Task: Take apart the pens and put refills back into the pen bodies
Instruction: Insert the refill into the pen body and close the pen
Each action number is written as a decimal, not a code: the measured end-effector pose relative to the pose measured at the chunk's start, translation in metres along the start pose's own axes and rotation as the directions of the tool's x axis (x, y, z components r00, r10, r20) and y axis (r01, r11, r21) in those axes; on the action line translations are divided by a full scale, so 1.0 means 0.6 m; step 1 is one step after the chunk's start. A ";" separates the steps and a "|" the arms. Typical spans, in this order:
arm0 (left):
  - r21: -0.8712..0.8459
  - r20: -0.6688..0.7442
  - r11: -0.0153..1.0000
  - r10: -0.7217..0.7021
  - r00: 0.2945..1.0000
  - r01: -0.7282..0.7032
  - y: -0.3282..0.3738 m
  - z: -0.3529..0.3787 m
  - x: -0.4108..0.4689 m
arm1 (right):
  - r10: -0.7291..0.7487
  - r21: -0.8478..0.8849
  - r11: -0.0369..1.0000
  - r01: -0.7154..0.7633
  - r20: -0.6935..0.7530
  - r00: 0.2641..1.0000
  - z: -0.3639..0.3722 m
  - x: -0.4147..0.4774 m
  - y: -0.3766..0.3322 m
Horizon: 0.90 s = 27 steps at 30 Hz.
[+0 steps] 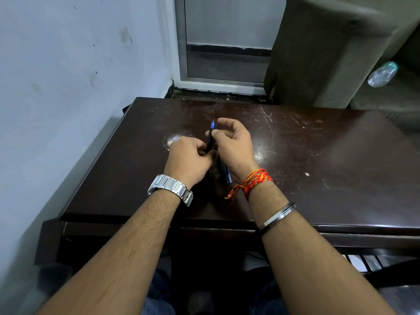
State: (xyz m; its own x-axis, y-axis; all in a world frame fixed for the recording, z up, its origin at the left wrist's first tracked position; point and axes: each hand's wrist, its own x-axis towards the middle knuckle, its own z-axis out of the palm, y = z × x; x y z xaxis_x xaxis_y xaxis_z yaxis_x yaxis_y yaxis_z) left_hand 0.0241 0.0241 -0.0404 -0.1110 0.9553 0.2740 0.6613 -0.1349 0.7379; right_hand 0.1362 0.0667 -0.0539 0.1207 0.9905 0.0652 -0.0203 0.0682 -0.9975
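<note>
Light, stiff, likely slick pen (211, 135): left hand (190, 156) grips its barrel, right hand (235, 145) pinches nearer the tip, sound twisting holds.

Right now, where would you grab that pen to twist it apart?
Probably pinch the pen just under its blue tip, from the right: that end stands free above the left hand gripping lower down, and the right hand pinches it there.
</note>
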 end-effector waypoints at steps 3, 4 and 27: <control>-0.015 -0.005 1.000 -0.009 1.000 0.009 0.002 0.000 -0.001 | 0.011 0.017 1.000 -0.010 -0.022 1.000 0.001 0.001 -0.003; -0.007 -0.007 1.000 -0.006 1.000 0.006 0.001 0.001 -0.001 | -0.004 -0.008 1.000 0.004 -0.017 1.000 0.001 -0.001 -0.001; 0.003 -0.003 1.000 0.012 1.000 -0.012 0.001 0.003 0.000 | -0.056 -0.122 0.991 0.051 -0.032 0.998 -0.001 0.000 0.008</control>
State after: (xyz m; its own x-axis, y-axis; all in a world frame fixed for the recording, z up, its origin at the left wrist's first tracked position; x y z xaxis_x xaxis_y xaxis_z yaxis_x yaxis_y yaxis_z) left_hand 0.0254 0.0247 -0.0410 -0.1050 0.9528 0.2848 0.6646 -0.1458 0.7328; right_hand 0.1368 0.0668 -0.0584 0.1531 0.9809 0.1197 0.1069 0.1040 -0.9888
